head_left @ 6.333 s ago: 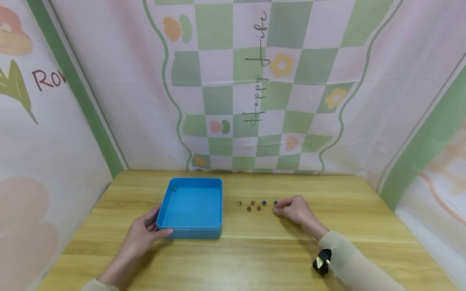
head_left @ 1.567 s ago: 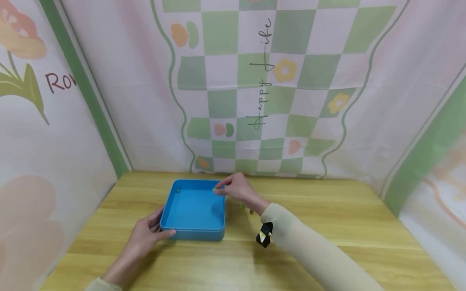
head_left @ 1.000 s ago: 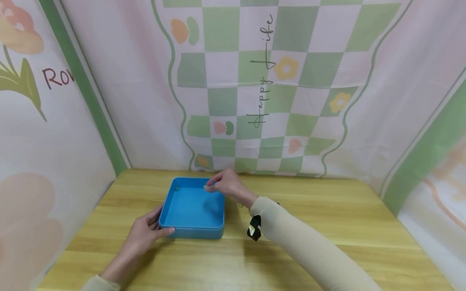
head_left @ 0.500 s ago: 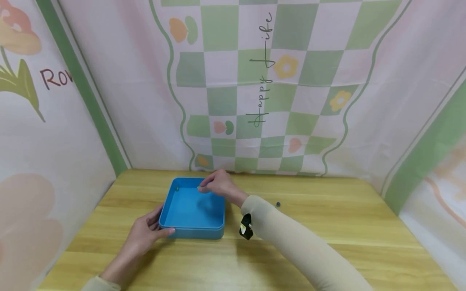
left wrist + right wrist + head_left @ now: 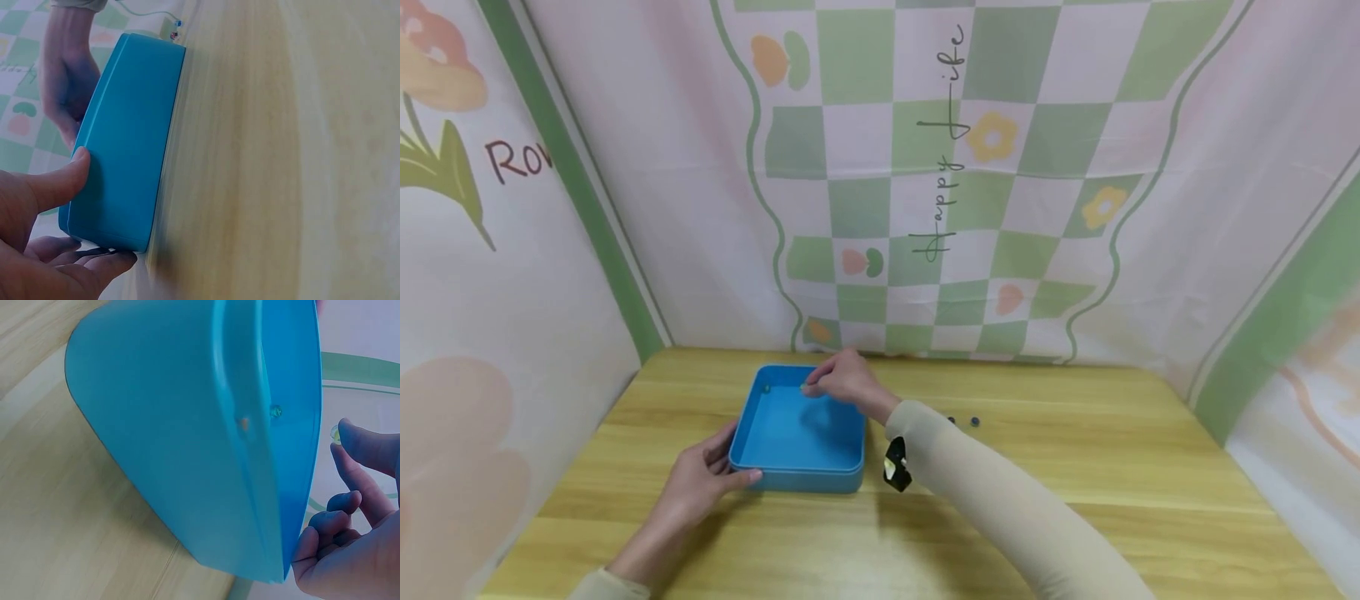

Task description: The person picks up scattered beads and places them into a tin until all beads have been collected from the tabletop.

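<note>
My left hand [image 5: 696, 483] grips the near left corner of a square blue box [image 5: 808, 482], thumb on the front wall and fingers along the left side. Over the far part of that box is my right hand [image 5: 850, 382]. Its thumb and index finger pinch a small clear glass marble with yellow-green inside [image 5: 336, 435], held above the rim in the right wrist view. One greenish marble [image 5: 766, 389] lies in the far left corner of the box. The right hand's other fingers curl close to the box edge.
Two dark blue marbles [image 5: 975, 422] show on the wooden table [image 5: 1075, 450] beyond the right sleeve [image 5: 992, 492], which hides the area where other marbles lay. A patterned cloth [image 5: 917, 208] hangs behind the table.
From the marbles at the right, my right hand has carried one over the box, moving slowly further left in the last second. My left hand keeps its grip on the corner.
</note>
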`<act>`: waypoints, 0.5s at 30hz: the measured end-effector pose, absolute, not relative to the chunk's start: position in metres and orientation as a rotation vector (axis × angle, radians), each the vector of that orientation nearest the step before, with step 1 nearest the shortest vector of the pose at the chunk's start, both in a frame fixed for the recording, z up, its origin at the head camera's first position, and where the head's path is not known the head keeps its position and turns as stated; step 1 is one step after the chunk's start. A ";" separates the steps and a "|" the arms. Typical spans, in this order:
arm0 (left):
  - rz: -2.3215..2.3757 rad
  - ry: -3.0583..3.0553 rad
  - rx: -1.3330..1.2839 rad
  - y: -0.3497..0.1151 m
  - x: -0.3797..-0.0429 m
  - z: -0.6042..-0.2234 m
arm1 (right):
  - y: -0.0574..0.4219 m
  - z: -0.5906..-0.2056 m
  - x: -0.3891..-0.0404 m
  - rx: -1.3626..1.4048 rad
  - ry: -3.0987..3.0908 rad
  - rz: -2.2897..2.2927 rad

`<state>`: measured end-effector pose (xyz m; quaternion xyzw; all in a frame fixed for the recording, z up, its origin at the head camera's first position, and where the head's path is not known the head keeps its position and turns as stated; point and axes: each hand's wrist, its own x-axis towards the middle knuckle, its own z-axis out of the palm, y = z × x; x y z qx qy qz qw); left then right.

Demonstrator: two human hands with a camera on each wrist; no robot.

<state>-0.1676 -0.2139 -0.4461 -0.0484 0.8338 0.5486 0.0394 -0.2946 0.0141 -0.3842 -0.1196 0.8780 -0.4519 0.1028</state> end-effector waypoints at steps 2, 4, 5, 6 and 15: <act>1.675 2.557 -0.151 -0.214 -0.168 -0.446 | 0.013 -0.386 -0.295 -0.344 2.591 -1.333; 1.673 2.557 -0.154 -0.213 -0.168 -0.445 | 0.012 -0.387 -0.296 -0.339 2.589 -1.335; 1.673 2.558 -0.155 -0.213 -0.168 -0.445 | 0.011 -0.387 -0.296 -0.335 2.589 -1.334; 1.672 2.559 -0.155 -0.213 -0.168 -0.445 | 0.010 -0.387 -0.296 -0.331 2.591 -1.332; 1.680 2.568 -0.152 -0.214 -0.168 -0.447 | 0.004 -0.388 -0.298 -0.298 2.605 -1.312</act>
